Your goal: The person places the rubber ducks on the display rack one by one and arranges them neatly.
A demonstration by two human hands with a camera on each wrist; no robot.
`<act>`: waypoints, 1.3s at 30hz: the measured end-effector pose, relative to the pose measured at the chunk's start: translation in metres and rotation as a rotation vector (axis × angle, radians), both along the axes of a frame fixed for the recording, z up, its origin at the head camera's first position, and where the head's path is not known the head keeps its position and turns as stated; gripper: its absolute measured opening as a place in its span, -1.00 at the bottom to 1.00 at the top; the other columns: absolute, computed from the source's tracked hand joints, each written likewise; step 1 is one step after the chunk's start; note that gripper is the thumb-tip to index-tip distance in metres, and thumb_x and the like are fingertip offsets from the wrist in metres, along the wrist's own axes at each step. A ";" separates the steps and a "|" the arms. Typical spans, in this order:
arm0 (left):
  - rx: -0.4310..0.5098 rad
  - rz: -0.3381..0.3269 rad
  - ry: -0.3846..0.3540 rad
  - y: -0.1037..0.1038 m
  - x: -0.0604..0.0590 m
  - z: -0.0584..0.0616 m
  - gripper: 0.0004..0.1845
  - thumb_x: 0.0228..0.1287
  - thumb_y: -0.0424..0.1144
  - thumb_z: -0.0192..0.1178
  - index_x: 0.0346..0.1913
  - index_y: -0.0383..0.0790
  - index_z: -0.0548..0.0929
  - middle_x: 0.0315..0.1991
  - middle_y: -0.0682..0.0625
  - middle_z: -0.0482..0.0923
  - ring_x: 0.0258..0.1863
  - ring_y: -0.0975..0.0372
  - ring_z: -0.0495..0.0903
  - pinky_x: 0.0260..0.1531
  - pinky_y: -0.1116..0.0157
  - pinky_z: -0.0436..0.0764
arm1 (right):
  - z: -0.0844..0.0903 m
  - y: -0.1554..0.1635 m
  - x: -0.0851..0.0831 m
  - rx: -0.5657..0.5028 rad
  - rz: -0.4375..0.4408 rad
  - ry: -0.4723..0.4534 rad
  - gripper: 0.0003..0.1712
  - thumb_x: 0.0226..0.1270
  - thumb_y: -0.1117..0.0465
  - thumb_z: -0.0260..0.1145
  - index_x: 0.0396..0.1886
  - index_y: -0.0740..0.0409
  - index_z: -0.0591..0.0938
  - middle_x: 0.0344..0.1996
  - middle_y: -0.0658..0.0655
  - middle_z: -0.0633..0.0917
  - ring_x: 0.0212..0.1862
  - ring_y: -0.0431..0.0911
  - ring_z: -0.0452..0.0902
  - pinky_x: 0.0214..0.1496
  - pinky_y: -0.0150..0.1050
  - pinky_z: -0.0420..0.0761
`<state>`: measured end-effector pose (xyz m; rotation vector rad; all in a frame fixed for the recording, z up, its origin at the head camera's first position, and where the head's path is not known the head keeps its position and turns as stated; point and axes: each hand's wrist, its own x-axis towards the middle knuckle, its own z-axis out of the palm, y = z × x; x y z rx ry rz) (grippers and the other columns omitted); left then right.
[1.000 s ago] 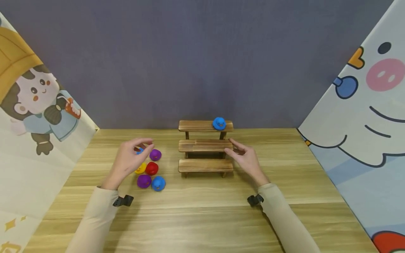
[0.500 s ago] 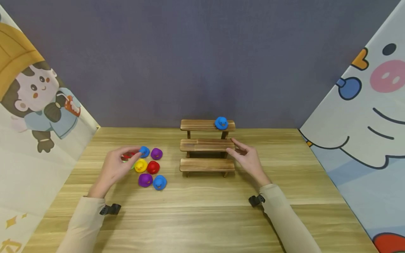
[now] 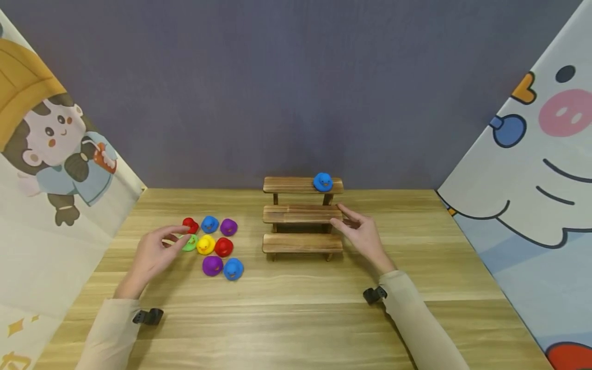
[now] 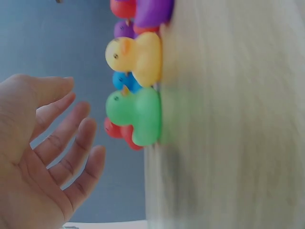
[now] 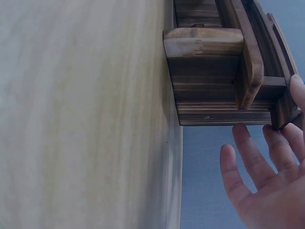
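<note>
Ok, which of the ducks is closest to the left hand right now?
The green duck, the only green one, at the left edge of the cluster beside the yellow duck. The left hand is open just short of it.

Nearest the left hand (image 3: 150,255) sits a green duck (image 3: 189,242), with a yellow duck (image 3: 205,244) just past it. Beyond them lie red, blue and purple ducks. By the right hand (image 3: 363,234) stands a dark brown streaked wooden shelf (image 3: 301,214) on a pale wood-grain worktop (image 3: 296,318).
</note>
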<state>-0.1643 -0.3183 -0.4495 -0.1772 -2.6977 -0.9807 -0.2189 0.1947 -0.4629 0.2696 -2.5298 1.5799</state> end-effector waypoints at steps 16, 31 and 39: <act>-0.073 0.049 -0.133 -0.010 -0.006 -0.017 -0.55 0.51 0.00 0.33 0.21 -0.29 0.75 0.07 -0.35 0.78 -0.08 -0.14 0.78 -0.26 0.24 0.61 | -0.002 0.000 0.001 0.003 -0.004 0.001 -0.31 0.44 -0.05 0.51 0.49 0.00 0.58 0.43 0.19 0.60 0.22 0.19 0.74 0.24 0.04 0.73; -0.082 0.052 -0.145 -0.006 -0.010 -0.015 -0.52 0.50 0.03 0.33 0.20 -0.30 0.75 0.04 -0.35 0.78 -0.06 -0.16 0.76 -0.30 0.25 0.61 | -0.002 0.000 -0.002 -0.017 0.000 0.003 -0.31 0.43 -0.02 0.52 0.48 0.02 0.59 0.42 0.21 0.61 0.23 0.19 0.74 0.26 0.04 0.72; -0.064 0.057 -0.153 -0.003 -0.009 -0.015 -0.54 0.49 -0.03 0.36 0.20 -0.33 0.75 0.02 -0.34 0.79 -0.09 -0.14 0.77 -0.30 0.26 0.58 | -0.002 0.000 -0.001 -0.013 0.004 0.015 -0.33 0.43 -0.03 0.51 0.48 -0.03 0.60 0.42 0.21 0.61 0.21 0.19 0.75 0.24 0.05 0.73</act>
